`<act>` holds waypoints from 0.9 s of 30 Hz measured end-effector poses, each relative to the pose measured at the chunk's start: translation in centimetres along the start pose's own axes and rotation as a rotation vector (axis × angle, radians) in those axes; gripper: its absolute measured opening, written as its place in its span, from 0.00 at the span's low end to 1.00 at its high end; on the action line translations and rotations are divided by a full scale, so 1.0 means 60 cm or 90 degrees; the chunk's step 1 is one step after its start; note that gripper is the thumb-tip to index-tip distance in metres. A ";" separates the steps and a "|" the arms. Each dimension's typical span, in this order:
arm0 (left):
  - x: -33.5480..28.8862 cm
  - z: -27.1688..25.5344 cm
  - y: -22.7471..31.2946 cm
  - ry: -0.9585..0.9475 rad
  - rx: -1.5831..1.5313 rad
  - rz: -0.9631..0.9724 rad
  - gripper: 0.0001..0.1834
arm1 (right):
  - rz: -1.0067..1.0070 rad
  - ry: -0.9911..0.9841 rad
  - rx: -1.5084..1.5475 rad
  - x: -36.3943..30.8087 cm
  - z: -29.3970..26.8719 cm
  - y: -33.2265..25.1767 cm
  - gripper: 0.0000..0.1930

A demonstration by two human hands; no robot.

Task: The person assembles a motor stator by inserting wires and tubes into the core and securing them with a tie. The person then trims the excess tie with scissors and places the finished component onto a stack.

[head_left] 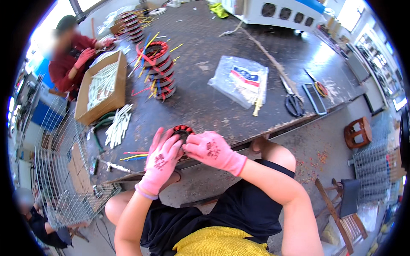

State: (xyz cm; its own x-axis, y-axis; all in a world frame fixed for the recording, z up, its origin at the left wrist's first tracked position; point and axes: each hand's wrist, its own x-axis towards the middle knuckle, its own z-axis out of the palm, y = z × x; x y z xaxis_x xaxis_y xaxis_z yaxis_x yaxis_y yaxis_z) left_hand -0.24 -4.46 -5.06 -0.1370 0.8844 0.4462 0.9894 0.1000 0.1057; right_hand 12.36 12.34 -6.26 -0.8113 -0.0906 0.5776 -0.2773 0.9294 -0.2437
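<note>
At the table's near edge, a small ring-shaped motor stator [183, 128] with red windings sits between my two hands, partly covered by them. My left hand [161, 161], in a pink glove, wraps over its left side with the thumb side raised. My right hand [215, 152], also gloved in pink, has its fingers pinched together at the stator's right side; whatever lies between the fingertips is hidden. Red, yellow and blue lead wires [136, 157] stick out leftward from beneath my left hand.
A tall stack of wound stators [161, 77] stands mid-table. Left of it are a cardboard box [118, 91] of white strips, loose white strips [118, 127] and green-handled pliers [102, 122]. A plastic bag [226, 81], black scissors [294, 105] and a phone [314, 99] lie right. A co-worker [70, 57] sits far left.
</note>
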 end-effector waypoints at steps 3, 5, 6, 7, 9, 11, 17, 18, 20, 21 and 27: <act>0.001 0.019 -0.012 0.041 -0.015 0.024 0.14 | 0.035 -0.006 0.041 -0.005 -0.009 0.005 0.10; 0.003 0.025 -0.009 0.057 -0.021 0.027 0.13 | 0.066 0.030 0.106 -0.019 -0.043 0.021 0.08; -0.001 0.020 -0.011 0.055 -0.017 0.023 0.13 | 0.136 0.067 0.075 -0.032 -0.064 0.035 0.08; -0.004 0.017 -0.012 0.054 -0.014 0.018 0.13 | 0.206 0.104 0.044 -0.049 -0.093 0.056 0.09; -0.010 0.020 -0.007 0.076 -0.020 0.006 0.14 | 0.305 0.112 -0.106 -0.095 -0.157 0.111 0.08; -0.013 0.028 0.000 0.092 -0.033 0.000 0.14 | 0.278 -0.009 -0.286 -0.146 -0.200 0.172 0.15; -0.014 0.027 0.001 0.074 -0.045 -0.009 0.13 | 0.171 -0.176 -0.296 -0.143 -0.209 0.231 0.09; -0.014 0.027 0.001 0.075 -0.042 -0.010 0.12 | 0.157 -0.183 -0.286 -0.142 -0.207 0.237 0.09; -0.014 0.026 0.001 0.080 -0.047 -0.012 0.12 | 0.152 -0.212 -0.292 -0.141 -0.206 0.246 0.09; -0.014 0.025 0.001 0.082 -0.049 -0.013 0.12 | 0.150 -0.226 -0.294 -0.141 -0.205 0.247 0.08; -0.013 0.030 0.001 0.090 -0.054 -0.014 0.11 | 0.134 -0.176 -0.279 -0.155 -0.197 0.256 0.08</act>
State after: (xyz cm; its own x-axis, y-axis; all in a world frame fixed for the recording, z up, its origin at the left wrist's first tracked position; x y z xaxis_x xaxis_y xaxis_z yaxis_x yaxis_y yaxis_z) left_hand 0.04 -4.35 -6.98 -0.1705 0.8090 0.5626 0.9792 0.0751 0.1887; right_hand 21.77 31.69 -6.15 -0.9473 0.0766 0.3112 0.0966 0.9941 0.0493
